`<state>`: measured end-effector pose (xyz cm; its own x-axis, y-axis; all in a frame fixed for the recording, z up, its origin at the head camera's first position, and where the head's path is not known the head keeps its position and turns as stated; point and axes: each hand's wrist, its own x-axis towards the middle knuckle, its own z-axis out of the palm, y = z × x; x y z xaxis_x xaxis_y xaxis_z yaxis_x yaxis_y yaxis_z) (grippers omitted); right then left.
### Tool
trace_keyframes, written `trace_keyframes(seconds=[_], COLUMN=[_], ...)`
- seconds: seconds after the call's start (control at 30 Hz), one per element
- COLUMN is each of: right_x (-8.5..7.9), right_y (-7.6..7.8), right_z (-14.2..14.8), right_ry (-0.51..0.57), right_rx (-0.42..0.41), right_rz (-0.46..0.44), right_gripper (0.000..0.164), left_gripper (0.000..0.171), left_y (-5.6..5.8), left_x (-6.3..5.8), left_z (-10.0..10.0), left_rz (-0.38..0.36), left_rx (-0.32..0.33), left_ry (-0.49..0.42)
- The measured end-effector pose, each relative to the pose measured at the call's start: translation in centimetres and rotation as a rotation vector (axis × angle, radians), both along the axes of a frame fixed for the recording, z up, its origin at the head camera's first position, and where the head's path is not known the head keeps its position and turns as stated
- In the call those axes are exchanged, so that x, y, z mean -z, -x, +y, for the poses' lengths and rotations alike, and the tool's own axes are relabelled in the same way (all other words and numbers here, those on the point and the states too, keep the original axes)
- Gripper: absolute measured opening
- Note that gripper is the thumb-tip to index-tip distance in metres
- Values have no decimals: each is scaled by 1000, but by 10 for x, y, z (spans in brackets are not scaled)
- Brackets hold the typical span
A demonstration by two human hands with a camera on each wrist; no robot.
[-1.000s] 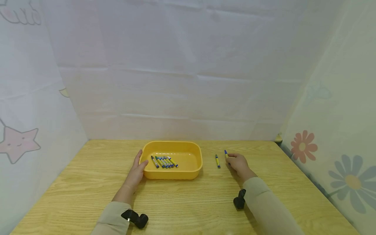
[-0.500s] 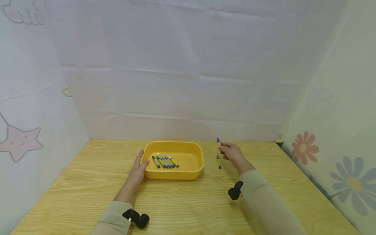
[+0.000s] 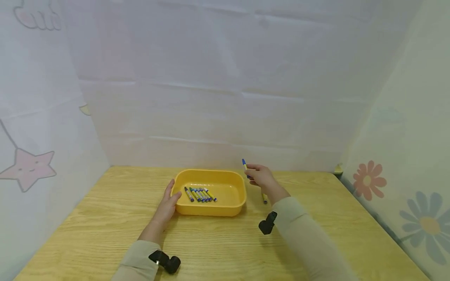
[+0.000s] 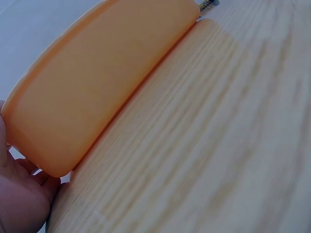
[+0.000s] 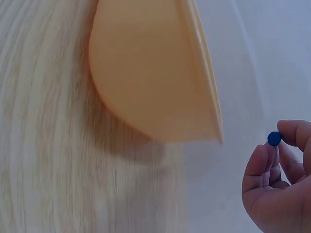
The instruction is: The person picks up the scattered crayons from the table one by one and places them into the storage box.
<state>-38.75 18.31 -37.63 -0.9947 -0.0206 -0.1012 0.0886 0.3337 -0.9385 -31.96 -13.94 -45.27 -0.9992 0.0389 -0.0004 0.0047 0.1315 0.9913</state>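
A yellow plastic basin (image 3: 211, 210) stands on the wooden table, with several crayons (image 3: 201, 195) lying side by side in its left half. My left hand (image 3: 165, 207) holds the basin's left end, thumb over the rim and fingers along the outer wall. Just beyond the basin's right rim, raised above the table, my right hand (image 3: 261, 177) pinches a blue crayon (image 3: 244, 164) in a yellow wrapper, tip up. The right wrist view shows its round blue end (image 5: 274, 139) between thumb and fingers. Another crayon (image 3: 265, 198) lies on the table, partly hidden by my right wrist.
White cloth walls enclose the table (image 3: 211, 249) at the back and sides, printed with a star (image 3: 29, 168) on the left and flowers (image 3: 370, 180) on the right. Each sleeve cuff carries a black wrist camera (image 3: 268, 223).
My right hand has lifted the blue crayon off the table and carried it left, up to the basin's right side. My left hand keeps its hold on the basin.
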Motion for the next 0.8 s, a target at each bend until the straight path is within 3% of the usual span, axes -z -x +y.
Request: trace_keyframes(seconds=[0.4, 0.8], right_x=[9, 28], right_y=[2, -1], right_z=[-55, -83], right_ry=[18, -50], right_rx=[-26, -81], right_rz=[-14, -35], right_gripper=[39, 35], left_gripper=[65, 66], left_y=[-2, -1], left_x=[-2, 0], left_z=[6, 5], left_rz=[4, -2], left_rx=[-6, -8], left_ry=[-2, 2])
